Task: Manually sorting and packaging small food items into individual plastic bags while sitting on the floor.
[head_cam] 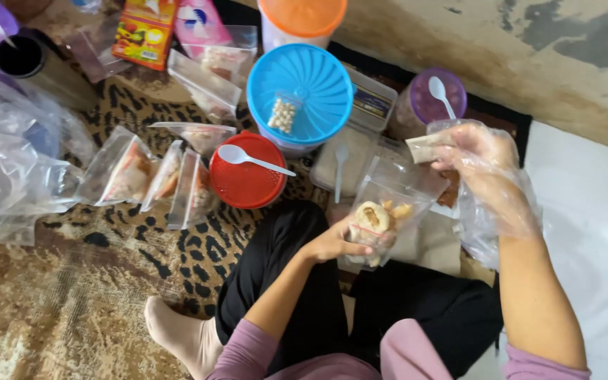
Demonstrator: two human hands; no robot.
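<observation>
L hand (pixel 338 244) bare, grip closed on the lower part of a clear plastic bag (pixel 388 211), fingers wrapped round it, bag resting over the lap w/ its mouth up. Inside: pale round pieces, one w/ a brown centre. R hand (pixel 478 156) in a loose clear glove, grip pinching a small beige piece (pixel 427 148), held just above and to the right of the bag mouth.

Beyond the L grip: red lid (pixel 246 179) w/ white spoon (pixel 248 157) on it, blue-lidded tub (pixel 300 95) further out. Filled bags (pixel 146 176) stand in a row to its left, on the leopard-print rug (pixel 177 246).

To do this well, I'd say: keep the bag mouth wide w/ the L grip, hold it upright, bring the piece over the centre before letting go, so nothing catches the rim.
</observation>
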